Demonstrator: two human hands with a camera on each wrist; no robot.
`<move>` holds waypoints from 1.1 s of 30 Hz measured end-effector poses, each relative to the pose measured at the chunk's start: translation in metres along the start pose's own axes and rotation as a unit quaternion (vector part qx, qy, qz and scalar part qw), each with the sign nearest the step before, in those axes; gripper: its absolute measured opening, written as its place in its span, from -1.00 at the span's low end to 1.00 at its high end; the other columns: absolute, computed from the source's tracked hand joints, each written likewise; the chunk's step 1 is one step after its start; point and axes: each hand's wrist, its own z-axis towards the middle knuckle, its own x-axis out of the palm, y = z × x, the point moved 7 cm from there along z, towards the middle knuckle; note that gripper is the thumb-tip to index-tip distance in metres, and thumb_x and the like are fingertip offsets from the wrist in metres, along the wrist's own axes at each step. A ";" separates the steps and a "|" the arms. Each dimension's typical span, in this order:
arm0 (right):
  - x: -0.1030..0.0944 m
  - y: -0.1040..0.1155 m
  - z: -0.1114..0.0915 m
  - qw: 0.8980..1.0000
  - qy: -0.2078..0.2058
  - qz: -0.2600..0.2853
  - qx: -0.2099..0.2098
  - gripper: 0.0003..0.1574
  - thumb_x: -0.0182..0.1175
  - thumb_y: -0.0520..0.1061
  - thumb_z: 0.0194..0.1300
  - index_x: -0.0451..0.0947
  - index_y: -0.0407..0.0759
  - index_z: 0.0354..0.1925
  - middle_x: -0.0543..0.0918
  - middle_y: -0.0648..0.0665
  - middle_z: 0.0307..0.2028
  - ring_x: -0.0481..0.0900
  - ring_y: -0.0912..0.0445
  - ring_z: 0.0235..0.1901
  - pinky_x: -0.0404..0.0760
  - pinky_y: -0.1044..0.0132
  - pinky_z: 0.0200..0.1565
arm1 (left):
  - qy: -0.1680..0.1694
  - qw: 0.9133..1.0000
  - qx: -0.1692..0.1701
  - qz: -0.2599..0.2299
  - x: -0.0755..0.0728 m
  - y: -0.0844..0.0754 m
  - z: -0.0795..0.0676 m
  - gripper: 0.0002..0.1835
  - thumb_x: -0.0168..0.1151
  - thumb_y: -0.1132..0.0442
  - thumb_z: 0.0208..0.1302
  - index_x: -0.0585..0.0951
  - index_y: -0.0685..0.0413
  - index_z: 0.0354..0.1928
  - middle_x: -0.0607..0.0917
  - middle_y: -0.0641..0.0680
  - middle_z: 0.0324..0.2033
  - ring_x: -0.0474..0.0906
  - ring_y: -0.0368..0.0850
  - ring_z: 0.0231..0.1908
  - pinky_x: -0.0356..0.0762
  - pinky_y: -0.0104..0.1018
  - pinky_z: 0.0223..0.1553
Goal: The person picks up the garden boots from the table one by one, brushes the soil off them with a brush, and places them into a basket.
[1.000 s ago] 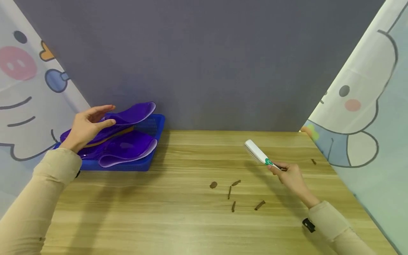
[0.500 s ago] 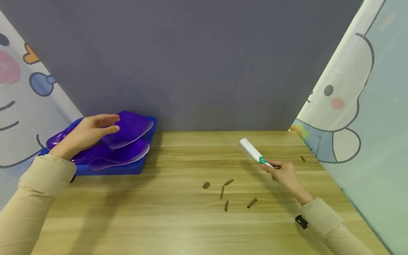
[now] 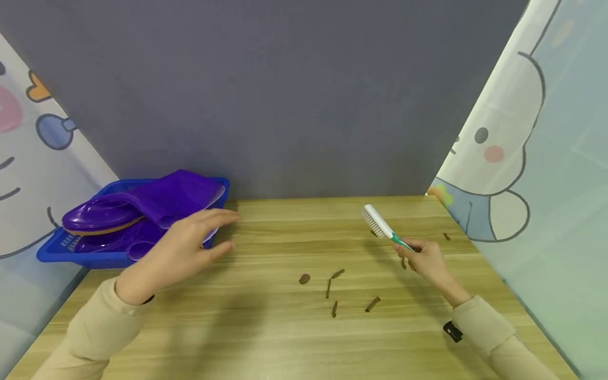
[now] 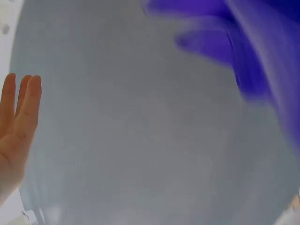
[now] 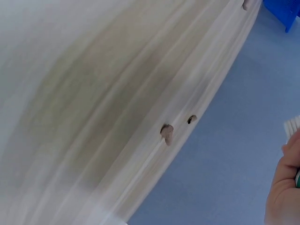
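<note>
Purple glossy rain boots with a tan sole edge lie on their sides in a blue basket at the left. My left hand hovers in front of them, fingers extended and thumb apart, holding nothing; its straight fingers also show in the left wrist view. On the right, my right hand grips the green handle of a white scrub brush above the table, bristles facing left and down. In the right wrist view, the brush's bristles peek in at the right edge.
Several small brown bits are scattered on the wooden table, some beneath the brush and one near the right edge. A grey panel stands behind, with cartoon-printed curtains at both sides.
My left hand has come off the boots and moved right and toward me; the upper boot has sunk lower. The brush has turned to show more bristles, and brown bits now appear beneath it.
</note>
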 end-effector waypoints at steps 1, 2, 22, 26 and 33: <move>0.001 0.000 0.001 1.000 0.005 0.006 -0.002 -0.41 0.11 0.02 0.26 0.41 -0.38 0.10 0.53 0.00 -0.61 0.24 0.28 -0.79 0.33 0.37 -0.73 | 0.008 1.000 0.005 -0.006 0.010 -0.005 -0.003 -0.52 0.32 0.17 0.05 0.52 0.08 0.06 0.58 0.08 0.02 0.46 0.04 0.07 0.41 0.01 0.04; 0.003 0.000 0.002 1.000 0.009 0.008 -0.004 -0.42 0.11 0.00 0.27 0.41 -0.40 0.09 0.57 -0.03 -0.55 0.29 0.28 -0.77 0.37 0.37 -0.70 | 0.018 1.000 0.007 -0.012 0.020 -0.008 -0.005 -0.52 0.32 0.15 0.05 0.52 0.08 0.06 0.58 0.06 0.03 0.47 0.01 0.07 0.44 -0.02 0.03; 0.037 -0.025 0.011 0.993 0.054 -0.097 0.038 -0.63 0.08 -0.07 0.28 0.56 -0.41 -0.23 0.53 -0.10 -0.59 0.30 0.22 -0.64 0.28 0.46 -0.62 | 0.100 0.916 -0.117 -0.369 0.145 0.022 -0.029 -0.62 0.12 0.21 0.26 0.46 0.11 0.11 0.56 0.13 0.05 0.47 0.07 0.06 0.42 -0.09 0.08; 0.041 -0.033 0.014 0.991 0.054 -0.109 0.055 -0.59 0.20 -0.04 0.17 0.57 -0.34 -0.14 0.65 -0.21 -0.28 0.44 0.14 -0.43 0.43 0.38 -0.45 | 0.107 0.915 -0.119 -0.370 0.152 0.027 -0.033 -0.62 0.10 0.18 0.27 0.47 0.15 0.10 0.57 0.17 0.03 0.49 0.13 0.02 0.47 -0.18 0.03; 0.047 -0.029 0.016 0.993 0.031 -0.115 0.004 -0.60 0.18 -0.05 0.20 0.57 -0.41 -0.21 0.65 -0.13 -0.50 0.46 0.20 -0.65 0.43 0.45 -0.63 | 0.110 0.905 -0.135 -0.389 0.158 0.036 -0.034 -0.59 0.11 0.11 0.26 0.47 0.14 0.11 0.57 0.20 0.02 0.49 0.15 0.03 0.47 -0.35 -0.02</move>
